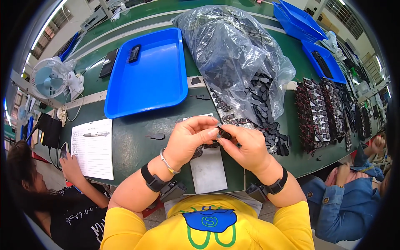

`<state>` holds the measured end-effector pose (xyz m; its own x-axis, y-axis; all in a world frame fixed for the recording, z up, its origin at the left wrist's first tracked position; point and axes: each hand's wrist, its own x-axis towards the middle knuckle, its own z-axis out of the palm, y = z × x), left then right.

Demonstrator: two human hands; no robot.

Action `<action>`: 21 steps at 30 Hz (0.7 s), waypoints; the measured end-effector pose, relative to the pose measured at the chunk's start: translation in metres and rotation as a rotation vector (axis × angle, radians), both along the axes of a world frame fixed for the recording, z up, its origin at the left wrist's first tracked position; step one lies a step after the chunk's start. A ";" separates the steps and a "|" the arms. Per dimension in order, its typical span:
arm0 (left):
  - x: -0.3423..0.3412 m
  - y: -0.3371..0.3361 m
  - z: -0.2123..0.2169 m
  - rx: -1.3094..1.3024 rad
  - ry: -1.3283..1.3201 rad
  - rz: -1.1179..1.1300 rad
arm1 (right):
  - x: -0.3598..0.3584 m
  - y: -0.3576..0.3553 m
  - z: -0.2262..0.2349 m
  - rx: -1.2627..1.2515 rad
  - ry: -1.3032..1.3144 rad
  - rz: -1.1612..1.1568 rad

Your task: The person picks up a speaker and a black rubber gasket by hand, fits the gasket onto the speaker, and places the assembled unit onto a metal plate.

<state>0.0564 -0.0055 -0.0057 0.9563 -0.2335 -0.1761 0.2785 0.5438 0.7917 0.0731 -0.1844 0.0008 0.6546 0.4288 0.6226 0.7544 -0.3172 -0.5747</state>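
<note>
Over the middle of the bench my two hands meet, fingertips close together. Between them is a small black plastic part (224, 133); its exact kind is too small to tell. My right hand (248, 148) pinches it between thumb and fingers. My left hand (189, 139) has thumb and forefinger closed at the part's left side. Beneath the hands lies a whitish flat board (209, 173), with a few small black parts (198, 152) on it, partly hidden by my fingers. Beyond my right hand, a clear plastic bag (233, 50) spills flat black pieces (262, 100) onto the bench.
A large blue tray (146, 87) holding one black piece stands at the back left. Rows of small wired parts (318, 112) lie to the right. At left are a paper sheet (91, 154) with a pen and a fan (49, 79). People sit on both sides.
</note>
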 end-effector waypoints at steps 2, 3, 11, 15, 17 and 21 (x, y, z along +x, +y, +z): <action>-0.003 -0.003 -0.001 0.193 -0.169 0.049 | -0.001 0.001 -0.002 -0.003 -0.002 0.003; -0.005 -0.004 -0.001 0.289 -0.254 0.073 | -0.002 0.001 -0.004 -0.006 -0.006 0.007; -0.001 0.001 -0.007 0.731 -0.737 0.214 | -0.002 0.000 -0.007 -0.042 -0.012 -0.009; -0.004 -0.002 0.004 0.728 -0.691 0.118 | -0.002 -0.001 -0.006 -0.036 -0.029 -0.005; -0.004 0.000 0.002 0.741 -0.727 0.134 | -0.003 0.000 -0.005 -0.034 -0.037 -0.003; -0.002 -0.001 -0.003 0.734 -0.796 0.173 | -0.005 0.001 -0.004 -0.006 0.033 -0.003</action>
<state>0.0542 -0.0061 -0.0090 0.8673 -0.1756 0.4657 -0.4912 -0.1510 0.8579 0.0678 -0.1830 -0.0028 0.6761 0.4302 0.5981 0.7340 -0.3231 -0.5973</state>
